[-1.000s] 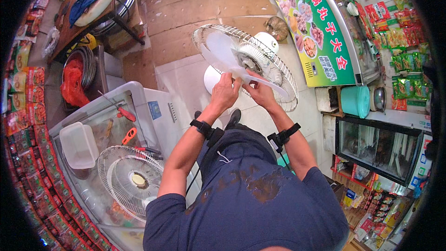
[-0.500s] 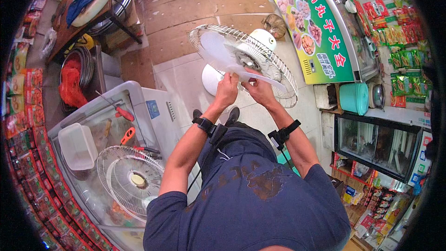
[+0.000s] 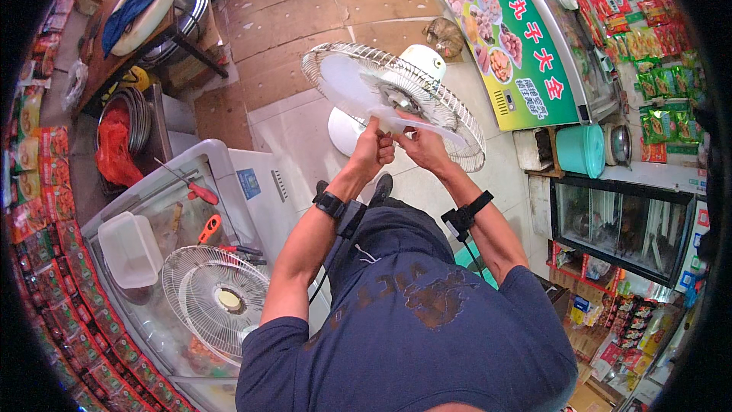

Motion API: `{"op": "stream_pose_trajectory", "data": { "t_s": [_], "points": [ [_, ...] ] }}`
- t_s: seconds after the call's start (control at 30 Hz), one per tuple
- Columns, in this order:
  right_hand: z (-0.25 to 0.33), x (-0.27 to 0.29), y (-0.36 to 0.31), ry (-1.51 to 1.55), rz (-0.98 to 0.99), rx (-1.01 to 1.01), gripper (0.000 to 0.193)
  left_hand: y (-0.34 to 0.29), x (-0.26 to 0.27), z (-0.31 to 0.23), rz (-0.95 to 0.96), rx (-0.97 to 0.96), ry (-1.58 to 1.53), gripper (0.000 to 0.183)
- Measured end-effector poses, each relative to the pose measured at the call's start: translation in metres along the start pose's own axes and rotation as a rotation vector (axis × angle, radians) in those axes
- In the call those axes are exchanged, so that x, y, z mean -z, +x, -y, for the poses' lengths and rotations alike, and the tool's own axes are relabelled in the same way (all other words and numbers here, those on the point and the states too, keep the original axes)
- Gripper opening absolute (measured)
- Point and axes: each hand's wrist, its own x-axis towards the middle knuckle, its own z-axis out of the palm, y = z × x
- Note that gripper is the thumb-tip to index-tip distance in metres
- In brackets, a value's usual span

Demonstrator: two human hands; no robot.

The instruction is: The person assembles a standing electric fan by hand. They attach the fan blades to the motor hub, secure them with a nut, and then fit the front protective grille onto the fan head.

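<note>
Both hands are at the white translucent fan blade (image 3: 347, 80), in front of the rear wire cage (image 3: 469, 118) of a standing fan. My left hand (image 3: 370, 152) is closed, its thumb and finger pinching the blade near the centre. My right hand (image 3: 423, 146) grips close to the hub from the other side; some of its fingers are hidden behind the blade. Behind the cage is the white motor housing (image 3: 423, 61), and the round white base (image 3: 345, 131) rests on the floor. The blade sits tilted within the cage; whether it is seated on the shaft I cannot tell.
On the chest freezer (image 3: 229, 154) at left lie the front fan grille (image 3: 202, 290), a white plastic tub (image 3: 130, 250), a red-handled screwdriver (image 3: 203, 193) and an orange-handled tool (image 3: 210, 229). A cat (image 3: 444, 37) lies beyond the fan, beside a green display freezer (image 3: 503, 38).
My hands stay at the blade's centre with small finger movements; the left fingers look more curled now. The whole view has shifted slightly.
</note>
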Motion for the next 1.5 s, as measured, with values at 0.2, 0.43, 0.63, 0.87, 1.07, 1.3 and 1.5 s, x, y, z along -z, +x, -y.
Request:
{"op": "stream_pose_trajectory", "data": {
  "t_s": [0.2, 0.43, 0.63, 0.87, 1.07, 1.3, 1.5],
  "points": [
    [-0.005, -0.007, 0.003, 0.003, -0.032, 0.006, 0.063, -0.004, 0.000, -0.012, 0.005, 0.005, 0.062, 0.061],
    [0.007, -0.015, 0.002, 0.094, -0.025, 0.011, 0.066, -0.014, 0.004, -0.017, -0.161, -0.064, 0.204, 0.059],
    [0.010, -0.016, -0.001, 0.069, -0.041, 0.035, 0.065, -0.027, 0.014, -0.015, -0.139, -0.095, 0.176, 0.049],
    [0.004, -0.017, -0.004, 0.080, -0.067, 0.045, 0.069, -0.046, 0.028, -0.003, -0.163, -0.144, 0.201, 0.041],
    [0.009, -0.011, -0.025, 0.047, -0.046, -0.095, 0.069, -0.063, 0.050, 0.006, -0.192, -0.128, 0.145, 0.039],
    [-0.010, -0.011, -0.050, -0.055, -0.010, -0.132, 0.068, -0.075, 0.081, 0.026, -0.241, -0.116, 0.119, 0.038],
    [-0.017, -0.006, -0.054, 0.000, 0.048, 0.008, 0.075, -0.102, 0.096, 0.059, -0.370, -0.236, 0.034, 0.034]
  ]
}}
